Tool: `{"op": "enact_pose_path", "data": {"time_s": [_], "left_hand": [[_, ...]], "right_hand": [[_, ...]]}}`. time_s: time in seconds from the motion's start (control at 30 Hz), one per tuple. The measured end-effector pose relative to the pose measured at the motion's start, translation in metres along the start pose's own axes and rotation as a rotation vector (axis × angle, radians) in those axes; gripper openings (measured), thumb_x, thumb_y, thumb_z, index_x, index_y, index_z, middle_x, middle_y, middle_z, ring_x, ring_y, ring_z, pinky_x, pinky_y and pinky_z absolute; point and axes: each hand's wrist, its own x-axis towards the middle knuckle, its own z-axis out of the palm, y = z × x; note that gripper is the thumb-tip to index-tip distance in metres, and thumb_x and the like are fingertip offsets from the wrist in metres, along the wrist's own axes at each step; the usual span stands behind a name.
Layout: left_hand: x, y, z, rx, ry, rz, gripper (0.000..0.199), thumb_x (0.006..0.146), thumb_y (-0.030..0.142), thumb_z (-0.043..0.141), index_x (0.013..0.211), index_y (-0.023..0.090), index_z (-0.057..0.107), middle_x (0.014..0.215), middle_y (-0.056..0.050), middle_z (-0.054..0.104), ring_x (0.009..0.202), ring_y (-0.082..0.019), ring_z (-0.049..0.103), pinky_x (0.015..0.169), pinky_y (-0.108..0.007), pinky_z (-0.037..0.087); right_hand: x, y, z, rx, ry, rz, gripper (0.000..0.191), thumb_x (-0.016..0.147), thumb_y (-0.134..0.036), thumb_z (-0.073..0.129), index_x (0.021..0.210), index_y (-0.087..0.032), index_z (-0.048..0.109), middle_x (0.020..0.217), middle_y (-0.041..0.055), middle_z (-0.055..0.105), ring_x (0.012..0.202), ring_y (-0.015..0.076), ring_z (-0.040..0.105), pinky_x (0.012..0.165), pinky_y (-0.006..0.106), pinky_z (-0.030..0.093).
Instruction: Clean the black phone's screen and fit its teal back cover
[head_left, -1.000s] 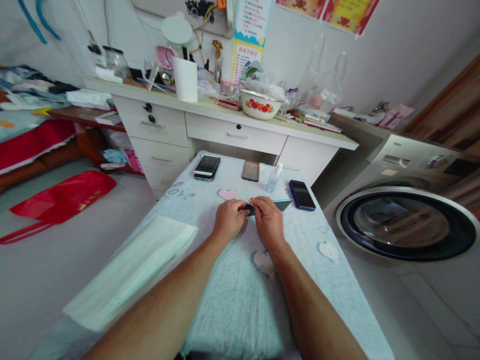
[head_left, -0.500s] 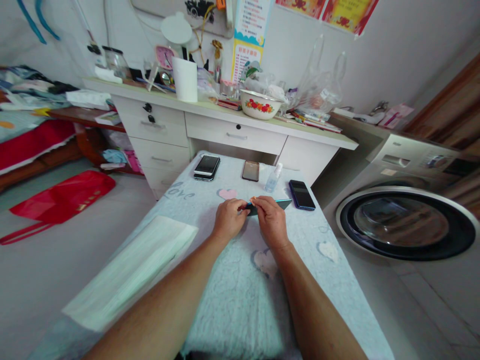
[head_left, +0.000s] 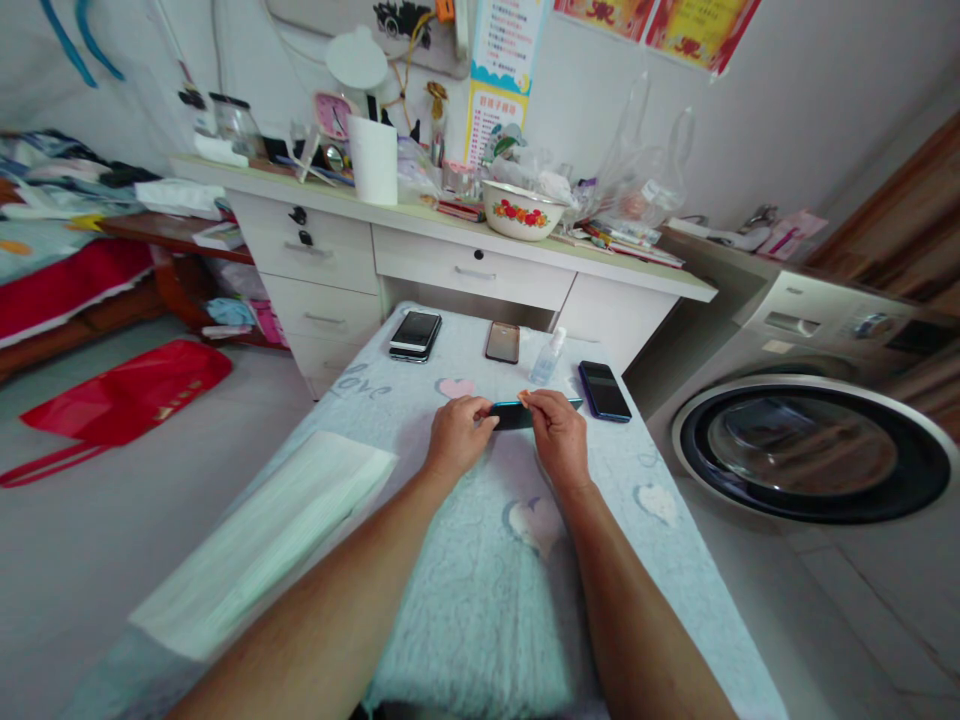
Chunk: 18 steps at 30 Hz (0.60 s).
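My left hand (head_left: 459, 435) is closed on the left end of a dark phone (head_left: 514, 415) with a blue edge, tilted up on its long side over the cloth. My right hand (head_left: 556, 435) pinches a small orange piece (head_left: 523, 398) against the phone's top edge; its exact kind is too small to tell. Beyond the hands stands a clear spray bottle (head_left: 547, 358) with a white cap. A brown phone case (head_left: 502, 342) lies left of the bottle. Right of my right hand rests another phone (head_left: 604, 390), dark with a blue rim.
Stacked phones (head_left: 415, 335) lie at the table's far left corner. A folded whitish cloth (head_left: 270, 540) covers the left edge of the patterned tablecloth (head_left: 480, 600). Behind stands a white desk (head_left: 457, 265) with a flowered bowl (head_left: 521, 212). A washing machine (head_left: 802, 330) is at the right.
My right hand has slid a little to the right along the phone's top edge with the orange piece, and more of the phone's face shows. My left hand keeps its place.
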Motion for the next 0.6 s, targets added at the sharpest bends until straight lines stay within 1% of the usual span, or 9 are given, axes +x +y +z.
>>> {"op": "enact_pose_path", "data": {"time_s": [0.2,0.6], "left_hand": [[0.001,-0.002,0.0,0.001,-0.001,-0.016,0.009,0.077,0.019,0.062,0.083,0.02,0.068,0.081,-0.001,0.069,0.078,-0.016,0.063,0.077,-0.028,0.048],[0.002,-0.005,0.0,-0.025,0.049,-0.077,0.009,0.077,0.019,0.062,0.083,0.02,0.068,0.084,-0.002,0.069,0.079,-0.015,0.062,0.079,-0.028,0.048]], "right_hand": [[0.0,0.007,-0.003,-0.014,0.018,0.018,0.021,0.091,-0.019,0.05,0.092,-0.021,0.071,0.096,0.0069,0.07,0.09,0.0179,0.066,0.084,0.032,0.053],[0.0,0.017,-0.004,-0.043,0.072,0.047,0.02,0.091,-0.02,0.051,0.091,-0.021,0.071,0.095,0.0066,0.07,0.09,0.0181,0.065,0.084,0.032,0.052]]}}
